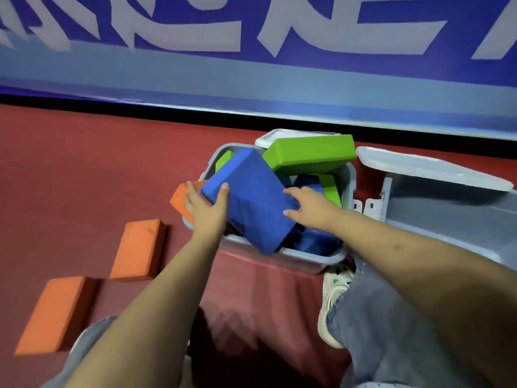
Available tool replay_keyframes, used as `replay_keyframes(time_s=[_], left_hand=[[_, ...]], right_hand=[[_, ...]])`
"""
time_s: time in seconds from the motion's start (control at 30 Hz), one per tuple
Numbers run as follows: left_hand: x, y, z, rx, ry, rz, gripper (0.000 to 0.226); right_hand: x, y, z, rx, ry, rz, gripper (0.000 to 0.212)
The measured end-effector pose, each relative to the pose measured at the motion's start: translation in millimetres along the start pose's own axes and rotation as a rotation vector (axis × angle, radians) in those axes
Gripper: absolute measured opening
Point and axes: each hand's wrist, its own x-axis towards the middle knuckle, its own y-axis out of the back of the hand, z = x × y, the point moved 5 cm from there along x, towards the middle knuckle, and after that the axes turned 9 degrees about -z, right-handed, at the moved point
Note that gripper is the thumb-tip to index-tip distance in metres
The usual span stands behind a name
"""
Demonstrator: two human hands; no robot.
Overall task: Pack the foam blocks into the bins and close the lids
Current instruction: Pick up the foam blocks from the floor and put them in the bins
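Fingers (193, 189) of the left hand (205, 208) are spread, thumb on top of the blue foam block (249, 200) and the others round its left edge, gripping it. The right hand (310, 205) presses its loosely spread fingers (291, 212) against the block's right side. The block lies tilted across the near rim of the grey bin (316, 259), half in and half out. Under its left end an orange foam block (181, 197) juts over the bin's left rim. Deeper in the bin lie more blue blocks and a green foam block (310, 154) propped across the far rim, with another green piece below it. The bin's pale lid (279, 135) stands open behind. Just right of it is a second grey bin (436, 208), its lid (430, 166) also raised. Two more orange foam blocks (138, 249) (56, 315) lie on the red floor (84, 169) to the left of the bin, near each other but apart. The person's jeans and a pale shoe (335, 298) show at the near edge. A blue wall banner (251, 79) with large white lettering runs along the floor's far edge.
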Motion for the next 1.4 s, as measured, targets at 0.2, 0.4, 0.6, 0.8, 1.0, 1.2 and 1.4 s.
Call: replay_keyframes(time_s=[0.2, 0.4, 0.6, 0.8, 1.0, 1.2, 1.4], left_hand=[[-43.0, 38.4, -0.3, -0.034, 0.059, -0.097, 0.094], [-95.2, 113.9, 12.6, -0.078, 0.002, -0.041, 0.074], [-153.2, 217.7, -11.0, -0.111, -0.009, 0.023, 0.089], [-197.4, 311.5, -96.0, -0.208, 0.171, 0.182, 0.075], [-195.8, 352.9, -190.5, -0.253, 0.417, 0.295, 0.064], [-108.2, 349.1, -260.5, -0.223, 0.584, 0.249, 0.063], [46.1, 319.2, -340.8, -0.104, 0.634, 0.128, 0.066]], right_hand=[[-43.7, -8.1, -73.3, -0.066, 0.075, -0.049, 0.067], [-87.6, -8.6, -163.4, -0.114, 0.191, -0.012, 0.070], [-117.4, -55.8, -265.5, -0.192, 0.352, -0.080, 0.071], [-111.8, -138.8, -363.5, -0.223, 0.452, -0.271, 0.072], [-48.8, -202.3, -379.8, -0.170, 0.321, -0.411, 0.071], [66.6, -256.4, -340.7, 0.214, -0.029, -0.497, 0.067], [188.5, -357.9, -303.0, 0.482, -0.252, -0.535, 0.068]])
